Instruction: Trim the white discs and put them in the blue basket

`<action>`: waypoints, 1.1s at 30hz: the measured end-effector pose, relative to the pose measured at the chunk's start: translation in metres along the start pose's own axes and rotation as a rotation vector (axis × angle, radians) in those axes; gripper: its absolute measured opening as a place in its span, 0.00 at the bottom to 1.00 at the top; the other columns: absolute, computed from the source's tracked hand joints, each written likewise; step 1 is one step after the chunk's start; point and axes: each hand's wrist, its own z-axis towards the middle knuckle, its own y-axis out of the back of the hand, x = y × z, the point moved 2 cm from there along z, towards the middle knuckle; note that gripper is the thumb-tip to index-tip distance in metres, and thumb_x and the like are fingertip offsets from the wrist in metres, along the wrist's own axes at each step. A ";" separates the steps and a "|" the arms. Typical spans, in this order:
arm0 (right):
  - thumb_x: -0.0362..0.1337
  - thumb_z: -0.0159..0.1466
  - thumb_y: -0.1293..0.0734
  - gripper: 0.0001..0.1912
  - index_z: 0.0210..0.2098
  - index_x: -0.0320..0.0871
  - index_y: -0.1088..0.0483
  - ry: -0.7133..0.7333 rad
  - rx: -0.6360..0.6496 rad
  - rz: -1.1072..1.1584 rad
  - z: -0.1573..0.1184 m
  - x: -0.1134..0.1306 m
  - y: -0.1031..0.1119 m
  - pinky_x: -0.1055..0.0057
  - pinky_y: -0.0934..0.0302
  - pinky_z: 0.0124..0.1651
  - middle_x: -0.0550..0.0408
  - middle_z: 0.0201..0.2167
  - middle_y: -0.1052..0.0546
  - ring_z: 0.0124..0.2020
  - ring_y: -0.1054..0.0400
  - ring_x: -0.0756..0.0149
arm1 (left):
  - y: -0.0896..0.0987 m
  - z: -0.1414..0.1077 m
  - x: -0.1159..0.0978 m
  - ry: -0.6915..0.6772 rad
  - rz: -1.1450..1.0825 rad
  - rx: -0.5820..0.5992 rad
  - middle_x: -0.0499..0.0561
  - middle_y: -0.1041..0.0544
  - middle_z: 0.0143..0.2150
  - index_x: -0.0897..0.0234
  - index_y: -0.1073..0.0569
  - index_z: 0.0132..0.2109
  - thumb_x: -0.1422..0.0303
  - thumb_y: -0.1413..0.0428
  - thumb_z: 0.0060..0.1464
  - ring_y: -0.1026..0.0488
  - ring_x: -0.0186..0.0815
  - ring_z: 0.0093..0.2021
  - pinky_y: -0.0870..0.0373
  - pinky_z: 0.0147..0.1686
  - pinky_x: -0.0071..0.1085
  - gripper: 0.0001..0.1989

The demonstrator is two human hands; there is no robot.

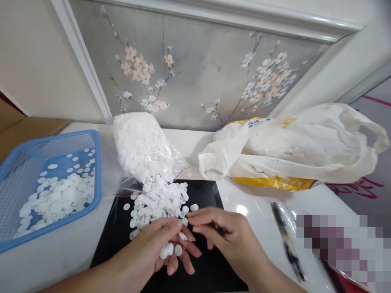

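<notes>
My left hand (166,248) is turned partly palm up, with several small white discs (170,249) lying on its curled fingers and one near the thumb. Just to its right, my right hand (224,234) has its fingers bent and pinched together close to the left fingertips; a small dark item shows between its fingers, too hidden to name. Both hands are over a black board (207,195). Behind them, a heap of white discs (159,201) spills onto the board from an open clear plastic bag (140,142) full of the same discs.
A blue basket (97,171) holding many white discs stands at the left. White and yellow plastic bags (293,146) lie at the back right. Pens in a clear sleeve (287,240) rest right of the board. A floral panel (195,61) rises behind the white table (253,203).
</notes>
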 end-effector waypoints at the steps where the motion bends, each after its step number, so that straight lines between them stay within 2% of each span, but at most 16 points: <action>1: 0.37 0.62 0.34 0.08 0.34 0.45 0.22 0.039 -0.061 -0.068 0.004 -0.003 0.005 0.74 0.35 0.25 0.54 0.31 0.21 0.25 0.30 0.68 | 0.000 0.000 0.000 0.002 0.016 0.005 0.56 0.20 0.31 0.67 0.28 0.34 0.56 0.48 0.60 0.26 0.33 0.26 0.47 0.22 0.25 0.17; 3: 0.35 0.62 0.35 0.08 0.35 0.45 0.21 0.115 -0.166 -0.256 0.012 -0.009 0.014 0.71 0.32 0.33 0.53 0.31 0.23 0.31 0.27 0.64 | 0.001 -0.001 -0.001 -0.006 0.048 0.010 0.52 0.23 0.27 0.65 0.33 0.26 0.56 0.48 0.60 0.31 0.30 0.23 0.49 0.22 0.26 0.20; 6: 0.35 0.62 0.35 0.10 0.41 0.45 0.22 0.151 -0.113 -0.468 0.022 -0.019 0.017 0.69 0.33 0.35 0.53 0.32 0.26 0.30 0.28 0.64 | 0.003 -0.001 -0.003 -0.048 0.099 -0.005 0.46 0.33 0.17 0.62 0.44 0.19 0.53 0.50 0.60 0.40 0.27 0.19 0.54 0.21 0.27 0.26; 7: 0.34 0.62 0.34 0.10 0.41 0.45 0.22 0.149 -0.071 -0.504 0.024 -0.021 0.016 0.69 0.33 0.34 0.54 0.33 0.27 0.28 0.29 0.65 | 0.004 -0.001 -0.004 -0.058 0.112 -0.021 0.43 0.38 0.14 0.62 0.43 0.19 0.52 0.51 0.60 0.42 0.28 0.18 0.54 0.21 0.28 0.26; 9: 0.32 0.61 0.34 0.08 0.37 0.45 0.23 0.140 -0.015 -0.510 0.025 -0.022 0.012 0.70 0.35 0.33 0.54 0.35 0.28 0.27 0.31 0.67 | 0.005 -0.001 -0.005 -0.060 0.132 -0.049 0.39 0.45 0.11 0.62 0.36 0.24 0.53 0.51 0.60 0.45 0.27 0.17 0.55 0.21 0.27 0.22; 11: 0.31 0.60 0.34 0.05 0.31 0.44 0.26 0.095 -0.002 -0.440 0.024 -0.019 0.009 0.72 0.38 0.31 0.55 0.33 0.28 0.26 0.33 0.69 | 0.006 -0.001 -0.006 -0.029 0.156 -0.062 0.38 0.41 0.12 0.62 0.31 0.34 0.55 0.50 0.59 0.47 0.27 0.17 0.57 0.20 0.27 0.16; 13: 0.32 0.59 0.33 0.03 0.28 0.44 0.29 -0.012 -0.002 -0.315 0.022 -0.014 0.008 0.74 0.42 0.28 0.60 0.26 0.31 0.24 0.37 0.70 | 0.005 -0.001 -0.008 0.008 0.191 -0.066 0.41 0.33 0.18 0.62 0.31 0.40 0.57 0.50 0.59 0.47 0.26 0.18 0.60 0.20 0.26 0.13; 15: 0.35 0.59 0.32 0.05 0.27 0.44 0.31 -0.131 0.012 -0.172 0.018 -0.010 0.007 0.75 0.47 0.26 0.64 0.20 0.35 0.22 0.43 0.72 | 0.004 -0.002 -0.009 0.006 0.221 -0.074 0.44 0.28 0.23 0.62 0.32 0.41 0.58 0.48 0.57 0.47 0.25 0.19 0.60 0.20 0.26 0.12; 17: 0.38 0.58 0.31 0.07 0.27 0.43 0.33 -0.210 0.041 -0.027 0.014 -0.005 0.006 0.75 0.49 0.25 0.65 0.19 0.37 0.22 0.45 0.72 | 0.003 -0.002 -0.011 -0.036 0.252 -0.081 0.45 0.26 0.26 0.62 0.33 0.42 0.58 0.47 0.56 0.47 0.24 0.18 0.58 0.19 0.25 0.13; 21: 0.42 0.57 0.30 0.12 0.27 0.43 0.35 -0.298 0.120 0.199 0.007 0.003 -0.001 0.76 0.54 0.21 0.65 0.20 0.36 0.19 0.49 0.76 | 0.003 -0.001 -0.010 -0.117 0.323 -0.144 0.44 0.27 0.28 0.62 0.31 0.44 0.60 0.42 0.51 0.45 0.24 0.20 0.53 0.20 0.25 0.16; 23: 0.44 0.57 0.30 0.14 0.27 0.43 0.37 -0.319 0.139 0.270 0.004 0.004 -0.007 0.76 0.55 0.20 0.65 0.20 0.35 0.17 0.51 0.77 | 0.003 0.000 -0.009 -0.136 0.349 -0.196 0.44 0.28 0.27 0.63 0.28 0.40 0.61 0.40 0.48 0.43 0.26 0.22 0.51 0.21 0.25 0.13; 25: 0.44 0.58 0.31 0.14 0.26 0.43 0.38 -0.330 0.150 0.292 0.002 0.004 -0.012 0.75 0.55 0.20 0.65 0.20 0.35 0.17 0.51 0.77 | 0.003 0.001 -0.009 -0.147 0.351 -0.232 0.44 0.28 0.26 0.64 0.27 0.34 0.61 0.40 0.48 0.43 0.27 0.23 0.50 0.22 0.25 0.10; 27: 0.42 0.59 0.32 0.12 0.26 0.43 0.37 -0.318 0.140 0.217 0.000 0.003 -0.014 0.75 0.53 0.21 0.65 0.20 0.35 0.18 0.49 0.75 | 0.003 0.001 -0.010 -0.161 0.329 -0.242 0.44 0.28 0.26 0.64 0.28 0.31 0.61 0.40 0.49 0.44 0.27 0.23 0.51 0.22 0.25 0.10; 30: 0.39 0.60 0.33 0.08 0.27 0.42 0.32 -0.216 0.058 0.008 0.000 0.004 -0.012 0.74 0.49 0.27 0.61 0.23 0.33 0.24 0.44 0.72 | 0.002 0.000 -0.010 -0.152 0.288 -0.236 0.44 0.27 0.25 0.64 0.28 0.30 0.61 0.39 0.49 0.45 0.26 0.22 0.52 0.22 0.26 0.11; 33: 0.41 0.63 0.35 0.09 0.33 0.42 0.28 -0.172 0.013 0.006 0.000 0.006 -0.008 0.73 0.47 0.28 0.59 0.25 0.31 0.24 0.42 0.71 | 0.002 -0.001 -0.010 -0.097 0.255 -0.215 0.46 0.25 0.26 0.65 0.29 0.30 0.60 0.39 0.49 0.46 0.25 0.20 0.53 0.23 0.26 0.13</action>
